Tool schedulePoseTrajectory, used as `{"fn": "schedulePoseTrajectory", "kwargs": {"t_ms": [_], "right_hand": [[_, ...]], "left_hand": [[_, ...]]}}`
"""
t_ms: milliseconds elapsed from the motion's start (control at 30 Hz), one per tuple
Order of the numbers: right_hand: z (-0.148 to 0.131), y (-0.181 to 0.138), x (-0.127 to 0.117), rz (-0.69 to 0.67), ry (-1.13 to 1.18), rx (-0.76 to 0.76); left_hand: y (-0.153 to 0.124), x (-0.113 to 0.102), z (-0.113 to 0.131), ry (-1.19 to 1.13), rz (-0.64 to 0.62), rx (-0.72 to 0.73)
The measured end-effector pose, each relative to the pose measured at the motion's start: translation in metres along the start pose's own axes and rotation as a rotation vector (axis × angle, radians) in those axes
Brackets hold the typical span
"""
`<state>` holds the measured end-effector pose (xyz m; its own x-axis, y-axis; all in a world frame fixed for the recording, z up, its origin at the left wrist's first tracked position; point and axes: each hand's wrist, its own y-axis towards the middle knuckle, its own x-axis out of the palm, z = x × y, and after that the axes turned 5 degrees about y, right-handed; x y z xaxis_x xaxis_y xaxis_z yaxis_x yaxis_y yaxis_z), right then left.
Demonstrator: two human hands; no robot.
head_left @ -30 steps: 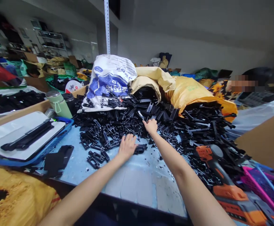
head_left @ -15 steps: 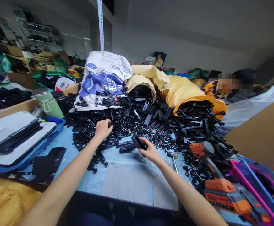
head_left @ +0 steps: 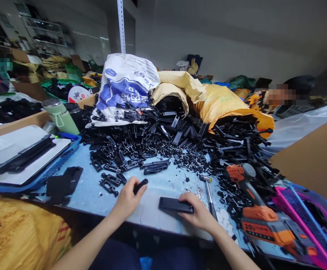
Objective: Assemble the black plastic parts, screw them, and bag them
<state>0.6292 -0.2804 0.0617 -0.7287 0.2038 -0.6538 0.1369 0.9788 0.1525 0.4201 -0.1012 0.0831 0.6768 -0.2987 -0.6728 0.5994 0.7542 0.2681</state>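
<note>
My left hand [head_left: 126, 198] is closed around a small black plastic piece [head_left: 140, 185] near the table's front edge. My right hand [head_left: 198, 213] grips a flat black rectangular part [head_left: 175, 204] and holds it down on the light blue table top [head_left: 90, 189]. Behind both hands spreads a large heap of black plastic parts [head_left: 180, 144], spilling from a white and blue sack [head_left: 124, 88] and yellow sacks [head_left: 222, 105].
A small hammer [head_left: 208, 189] lies right of my right hand, an orange cordless drill [head_left: 253, 210] beyond it. A pink basket [head_left: 315, 225] sits far right. At left are a blue tray [head_left: 53, 167] with long black parts, a green bottle [head_left: 60, 116], and a person at the far right.
Both hands have drawn back from the heap to the table's front edge. The right hand has brought a flat black part down onto the table; the left hand now holds a small black piece.
</note>
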Motion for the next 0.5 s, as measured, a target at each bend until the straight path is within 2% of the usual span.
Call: {"fn": "schedulePoseTrajectory", "kwargs": {"t_ms": [67,133,267,333,367,433,500], "right_hand": [[-0.011,0.004,0.002,-0.107,-0.251,-0.065],[-0.023,0.014,0.015,-0.161,-0.422,-0.067],[-0.034,0.038,0.045,-0.102,-0.508,0.005],[-0.034,0.05,0.054,-0.033,-0.372,0.041],[-0.033,0.054,0.057,0.011,-0.228,0.077],[-0.033,0.061,0.06,0.09,0.182,0.189],[-0.033,0.065,0.06,0.111,0.582,0.281]], "left_hand": [[-0.006,0.014,0.0,-0.026,-0.12,0.052],[-0.009,0.026,-0.004,-0.044,-0.172,0.04],[-0.01,0.036,-0.01,-0.255,-0.141,-0.188],[-0.011,0.034,-0.006,-0.403,-0.101,-0.251],[-0.011,0.032,-0.003,-0.451,-0.085,-0.257],[-0.013,0.029,0.007,-0.494,-0.078,-0.246],[-0.015,0.027,0.016,-0.492,-0.07,-0.225]]}}
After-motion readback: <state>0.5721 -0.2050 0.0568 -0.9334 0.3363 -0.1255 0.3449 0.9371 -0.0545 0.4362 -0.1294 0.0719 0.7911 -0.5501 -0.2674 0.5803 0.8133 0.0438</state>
